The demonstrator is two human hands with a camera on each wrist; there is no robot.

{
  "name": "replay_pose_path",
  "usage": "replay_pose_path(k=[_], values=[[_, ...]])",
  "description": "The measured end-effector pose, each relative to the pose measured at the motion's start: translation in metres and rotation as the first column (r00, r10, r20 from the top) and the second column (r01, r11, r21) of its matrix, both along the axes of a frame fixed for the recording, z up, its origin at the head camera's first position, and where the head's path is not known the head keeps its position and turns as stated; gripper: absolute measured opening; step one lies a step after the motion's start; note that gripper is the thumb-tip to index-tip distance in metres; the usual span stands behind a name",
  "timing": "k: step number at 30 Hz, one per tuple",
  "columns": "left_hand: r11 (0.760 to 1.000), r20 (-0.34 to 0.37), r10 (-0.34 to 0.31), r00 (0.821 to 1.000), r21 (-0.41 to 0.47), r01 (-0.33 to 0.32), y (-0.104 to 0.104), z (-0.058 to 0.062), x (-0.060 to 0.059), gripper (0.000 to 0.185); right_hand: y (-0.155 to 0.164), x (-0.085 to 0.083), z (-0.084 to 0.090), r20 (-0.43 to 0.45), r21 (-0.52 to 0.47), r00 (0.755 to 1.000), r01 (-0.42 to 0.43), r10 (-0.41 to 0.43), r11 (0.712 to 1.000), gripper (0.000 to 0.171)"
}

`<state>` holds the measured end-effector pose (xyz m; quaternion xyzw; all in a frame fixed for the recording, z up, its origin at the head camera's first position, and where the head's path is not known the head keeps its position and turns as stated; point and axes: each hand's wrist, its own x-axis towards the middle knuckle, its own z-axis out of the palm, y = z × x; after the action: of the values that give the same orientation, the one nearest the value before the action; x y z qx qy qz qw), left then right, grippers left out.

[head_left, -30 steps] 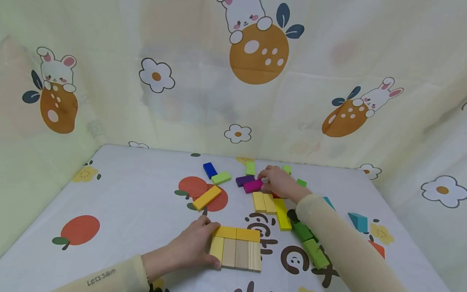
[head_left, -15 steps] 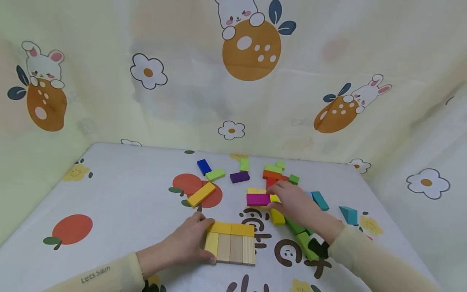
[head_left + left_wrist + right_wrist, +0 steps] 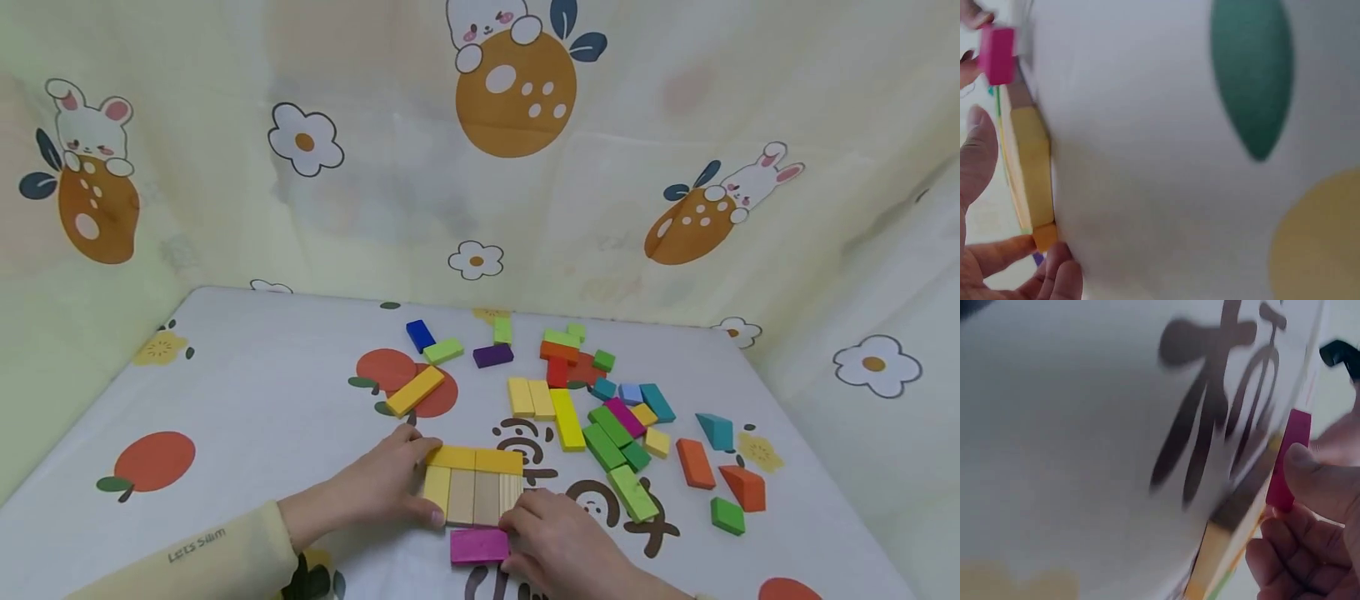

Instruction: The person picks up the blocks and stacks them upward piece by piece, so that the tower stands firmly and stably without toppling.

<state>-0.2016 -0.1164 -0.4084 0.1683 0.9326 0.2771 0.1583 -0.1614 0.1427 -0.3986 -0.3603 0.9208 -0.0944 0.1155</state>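
A flat panel of blocks (image 3: pixel 474 483) lies on the white printed cloth: two yellow blocks across its far side, one pale yellow and several bare wooden ones below. My left hand (image 3: pixel 412 485) grips the panel's left side, thumb at the far corner and a finger at the near corner. The left wrist view shows the panel's yellow edge (image 3: pixel 1032 169) between that thumb and fingers. My right hand (image 3: pixel 517 542) pinches a magenta block (image 3: pixel 476 546) just in front of the panel's near edge. In the right wrist view the thumb lies on the magenta block (image 3: pixel 1288 462).
Several loose coloured blocks (image 3: pixel 611 425) lie scattered to the right and behind. An orange-yellow block (image 3: pixel 415 390), a blue one (image 3: pixel 420 335) and a purple one (image 3: pixel 492 356) lie farther back. A cartoon-print curtain (image 3: pixel 480 167) walls the table on three sides.
My right hand picked the magenta block from the far pile and carried it toward me, down to the near edge of the panel. The left hand stayed in place.
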Motion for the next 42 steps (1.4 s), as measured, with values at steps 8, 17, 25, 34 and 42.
replay_pose_path(k=[8, 17, 25, 34, 42], values=[[0.999, 0.111, -0.012, 0.994, 0.032, 0.008, -0.008, 0.003, -0.006, 0.088, -0.034, 0.004, -0.005, -0.043, 0.044, 0.999, -0.016, 0.018, 0.999, 0.037], [0.999, 0.114, -0.038, 0.993, 0.016, 0.036, -0.004, 0.007, -0.001, 0.102, -0.038, 0.003, -0.004, -0.064, 0.031, 0.998, 0.004, -0.002, 1.000, 0.038], [0.999, 0.081, -0.035, 0.996, -0.001, 0.035, -0.002, 0.004, 0.000, 0.101, -0.039, 0.001, -0.004, -0.061, 0.031, 0.998, 0.005, -0.003, 0.999, 0.037], [1.000, 0.062, -0.021, 0.998, -0.010, 0.022, -0.001, 0.003, 0.002, 0.101, -0.038, -0.001, -0.007, -0.042, 0.018, 0.999, 0.018, -0.018, 1.000, 0.036], [1.000, 0.057, -0.015, 0.998, -0.016, 0.016, 0.001, 0.003, 0.002, 0.100, -0.034, -0.001, -0.004, -0.017, -0.021, 0.999, 0.046, -0.046, 0.999, 0.037]])
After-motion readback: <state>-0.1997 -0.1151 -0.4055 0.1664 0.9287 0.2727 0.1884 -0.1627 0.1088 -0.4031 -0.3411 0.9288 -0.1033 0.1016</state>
